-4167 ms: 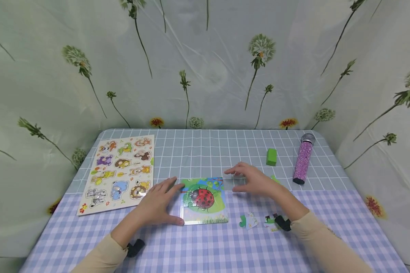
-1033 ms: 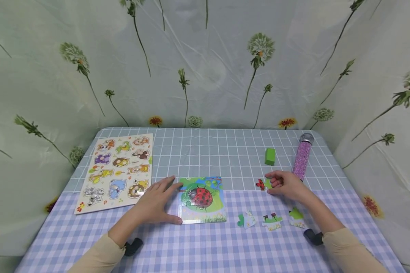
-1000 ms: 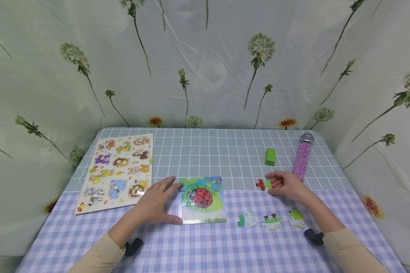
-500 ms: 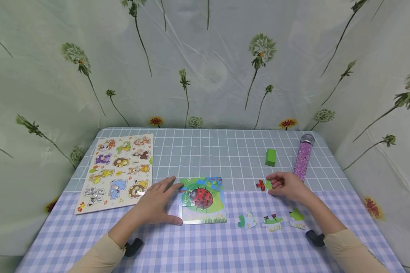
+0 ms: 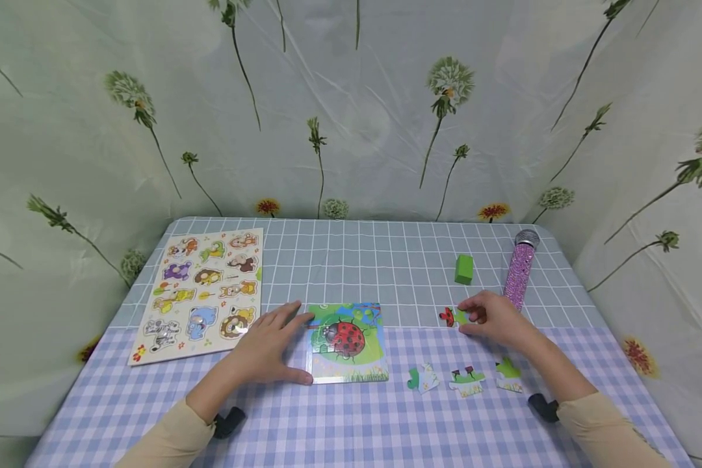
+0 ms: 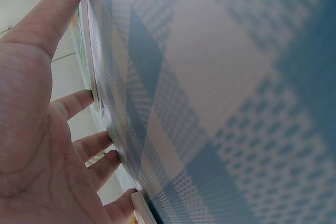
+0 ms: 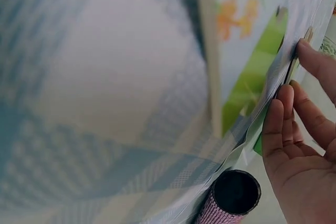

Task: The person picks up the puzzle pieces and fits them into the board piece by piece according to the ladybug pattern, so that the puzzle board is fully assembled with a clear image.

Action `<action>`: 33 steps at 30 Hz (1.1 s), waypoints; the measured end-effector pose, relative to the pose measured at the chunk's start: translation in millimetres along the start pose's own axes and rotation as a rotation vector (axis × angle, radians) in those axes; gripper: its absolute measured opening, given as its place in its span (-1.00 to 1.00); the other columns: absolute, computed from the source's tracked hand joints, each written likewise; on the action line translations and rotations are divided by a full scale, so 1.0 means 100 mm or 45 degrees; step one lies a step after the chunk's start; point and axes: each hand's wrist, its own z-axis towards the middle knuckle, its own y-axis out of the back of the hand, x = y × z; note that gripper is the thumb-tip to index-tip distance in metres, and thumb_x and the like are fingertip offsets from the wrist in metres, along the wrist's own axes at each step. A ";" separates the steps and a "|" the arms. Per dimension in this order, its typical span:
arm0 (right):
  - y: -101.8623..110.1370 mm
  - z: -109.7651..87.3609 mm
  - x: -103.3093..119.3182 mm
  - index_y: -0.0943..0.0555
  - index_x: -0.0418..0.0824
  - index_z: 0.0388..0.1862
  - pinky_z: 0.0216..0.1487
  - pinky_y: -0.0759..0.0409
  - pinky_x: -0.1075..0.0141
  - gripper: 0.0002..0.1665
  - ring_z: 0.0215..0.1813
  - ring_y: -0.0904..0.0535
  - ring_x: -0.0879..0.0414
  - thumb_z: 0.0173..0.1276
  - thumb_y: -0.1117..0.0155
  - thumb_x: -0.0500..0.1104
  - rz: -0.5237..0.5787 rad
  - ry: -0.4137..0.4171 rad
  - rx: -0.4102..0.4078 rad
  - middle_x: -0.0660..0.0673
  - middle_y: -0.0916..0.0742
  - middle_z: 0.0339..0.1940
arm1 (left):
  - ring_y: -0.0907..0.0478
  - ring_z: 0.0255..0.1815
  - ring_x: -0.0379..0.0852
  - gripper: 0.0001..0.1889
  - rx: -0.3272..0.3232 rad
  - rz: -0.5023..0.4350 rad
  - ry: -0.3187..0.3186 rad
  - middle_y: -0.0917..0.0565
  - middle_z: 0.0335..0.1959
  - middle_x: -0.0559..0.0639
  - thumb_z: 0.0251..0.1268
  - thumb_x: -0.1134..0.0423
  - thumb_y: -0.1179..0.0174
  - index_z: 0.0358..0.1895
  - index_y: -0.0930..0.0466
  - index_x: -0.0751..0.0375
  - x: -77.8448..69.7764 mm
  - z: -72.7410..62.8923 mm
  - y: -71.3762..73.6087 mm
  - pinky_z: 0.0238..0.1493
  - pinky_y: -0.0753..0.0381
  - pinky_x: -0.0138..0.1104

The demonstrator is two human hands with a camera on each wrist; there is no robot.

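A square ladybug jigsaw puzzle point(image 5: 348, 341) lies mid-table, with a bare strip at its lower left. My left hand point(image 5: 266, 348) rests spread at its left side, thumb and index fingertip touching the edge. Farther right, my right hand point(image 5: 496, 318) pinches the right end of a red-and-green puzzle piece point(image 5: 447, 316) between thumb and fingers, low over the table. Fingers hide part of that piece. Three loose puzzle pieces lie nearer: a white-and-green piece point(image 5: 424, 378), a flowered piece point(image 5: 467, 381) and a green-topped piece point(image 5: 508, 374). In the right wrist view, one loose piece point(image 7: 239, 51) looms close.
An animal knob puzzle board point(image 5: 201, 296) lies at the left, its corner near my left hand. Behind my right hand stand a green block point(image 5: 463, 269) and a glittery purple microphone point(image 5: 520, 266). A floral curtain point(image 5: 363, 117) surrounds the table.
Since the oldest frame, my right hand has moved right from beside the ladybug puzzle to the red-and-green piece and taken hold of it. Over the last second both hands stay nearly still.
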 end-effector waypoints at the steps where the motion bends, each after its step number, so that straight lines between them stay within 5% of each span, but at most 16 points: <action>1: 0.00 0.00 0.00 -0.75 -0.40 0.04 -0.26 -0.62 0.42 -0.56 -0.24 -0.60 0.16 0.24 -0.66 -0.23 -0.023 0.013 -0.004 -0.09 -0.74 -0.25 | -0.29 0.63 0.46 0.26 0.004 -0.003 0.004 -0.24 0.70 0.29 -0.11 -0.57 -0.51 0.66 -0.30 0.02 0.00 0.00 0.00 0.54 -0.32 0.43; 13: 0.00 0.05 0.07 -0.77 -0.31 0.02 -0.24 -0.63 0.39 -0.53 -0.29 -0.60 0.24 0.18 -0.72 -0.14 -0.109 0.111 -0.044 0.03 -0.75 -0.33 | -0.27 0.66 0.44 0.26 0.012 0.009 0.007 -0.22 0.72 0.27 -0.11 -0.57 -0.50 0.67 -0.29 -0.01 0.02 0.01 -0.02 0.55 -0.32 0.42; 24: -0.11 0.10 0.29 -0.79 -0.19 0.12 -0.25 -0.65 0.38 -0.55 -0.24 -0.60 0.23 0.25 -0.67 -0.17 -0.070 0.397 -0.039 0.02 -0.73 -0.22 | -0.18 0.75 0.29 0.27 0.046 -0.023 0.004 -0.09 0.78 0.25 -0.09 -0.50 -0.55 0.69 -0.27 0.06 0.00 0.02 0.02 0.62 -0.19 0.42; 33: -0.25 0.17 0.54 -0.82 -0.12 0.14 -0.24 -0.62 0.37 -0.61 -0.20 -0.61 0.12 0.34 -0.60 -0.14 -0.026 0.454 0.066 0.00 -0.76 -0.11 | -0.09 0.77 0.33 0.28 0.068 -0.045 0.004 -0.05 0.79 0.28 -0.07 -0.49 -0.54 0.71 -0.24 0.07 -0.03 0.09 0.04 0.63 -0.15 0.44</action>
